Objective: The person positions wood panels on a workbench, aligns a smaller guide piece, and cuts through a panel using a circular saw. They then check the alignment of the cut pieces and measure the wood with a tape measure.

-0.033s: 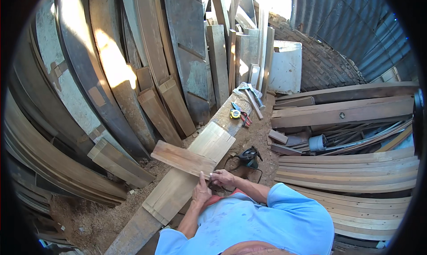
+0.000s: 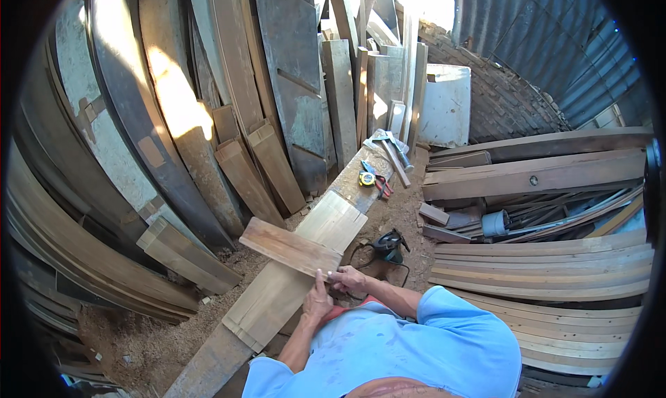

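Observation:
A short reddish-brown board (image 2: 290, 247) lies crosswise on top of paler planks (image 2: 274, 297) that rest along a long bench board. My left hand (image 2: 318, 302) grips its near edge close to the right end, one finger pointing up over its face. Beside it, my right hand (image 2: 348, 279) is closed at the board's right corner; whatever its fingers pinch is too small to make out. Farther up the bench board sit a yellow tape measure (image 2: 366, 179) and red-handled pliers (image 2: 382, 185).
A power tool (image 2: 390, 247) with a dark cord stands on the sawdust floor right of the bench board. A hammer (image 2: 397, 161) lies at the bench's far end. Tall planks (image 2: 291, 79) lean at the back and left; stacked boards (image 2: 541, 263) fill the right side.
The crosswise board has shifted very slightly to the right, both hands staying at its right end. Nothing else has visibly moved.

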A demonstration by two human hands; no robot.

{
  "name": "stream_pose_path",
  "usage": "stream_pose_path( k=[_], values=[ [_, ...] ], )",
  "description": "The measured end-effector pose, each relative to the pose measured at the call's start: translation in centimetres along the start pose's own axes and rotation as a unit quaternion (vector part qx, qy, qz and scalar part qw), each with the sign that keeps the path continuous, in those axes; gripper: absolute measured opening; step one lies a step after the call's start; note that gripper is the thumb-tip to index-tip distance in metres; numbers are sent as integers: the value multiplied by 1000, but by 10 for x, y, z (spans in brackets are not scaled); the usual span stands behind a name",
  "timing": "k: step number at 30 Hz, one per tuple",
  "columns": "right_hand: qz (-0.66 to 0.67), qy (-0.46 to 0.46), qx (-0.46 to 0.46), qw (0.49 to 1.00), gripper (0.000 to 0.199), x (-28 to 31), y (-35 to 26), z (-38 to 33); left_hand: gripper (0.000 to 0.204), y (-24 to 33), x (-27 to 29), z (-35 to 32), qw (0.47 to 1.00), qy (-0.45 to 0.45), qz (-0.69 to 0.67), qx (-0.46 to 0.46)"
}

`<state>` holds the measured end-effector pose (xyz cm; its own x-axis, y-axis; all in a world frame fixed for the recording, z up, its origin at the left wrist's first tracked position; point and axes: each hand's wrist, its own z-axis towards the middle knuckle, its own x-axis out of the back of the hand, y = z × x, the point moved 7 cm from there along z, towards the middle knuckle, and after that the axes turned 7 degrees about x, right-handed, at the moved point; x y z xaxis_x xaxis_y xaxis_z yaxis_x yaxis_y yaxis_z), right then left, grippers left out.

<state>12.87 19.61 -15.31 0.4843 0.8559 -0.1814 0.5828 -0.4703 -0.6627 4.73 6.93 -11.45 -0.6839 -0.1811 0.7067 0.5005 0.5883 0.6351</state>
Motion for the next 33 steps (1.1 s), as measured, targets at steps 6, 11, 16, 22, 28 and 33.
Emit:
stream_pose_path(
  k=[6, 11, 16, 22, 28, 33],
  values=[
    [173, 35, -38, 984, 24, 13, 15, 4, 105, 14, -27, 7, 999, -36, 22, -29],
    [156, 74, -51, 984, 19, 30, 23, 8, 115, 28, 1, 1, 993, 54, 93, -51],
    [162, 68, -59, 983, 30, 29, 44, 21, 119, -4, 0, -10, 989, 93, 113, 22],
    [150, 75, -57, 984, 38, 25, 38, 25, 121, -20, -2, -1, 990, 29, 128, 48],
    [71, 98, -76, 990, 39, 38, 45, 42, 118, -25, -3, 14, 989, 44, 144, -13],
    [65, 86, -54, 993, 36, 46, 46, 47, 116, -26, -7, 14, 985, 66, 160, -29]
  ],
)
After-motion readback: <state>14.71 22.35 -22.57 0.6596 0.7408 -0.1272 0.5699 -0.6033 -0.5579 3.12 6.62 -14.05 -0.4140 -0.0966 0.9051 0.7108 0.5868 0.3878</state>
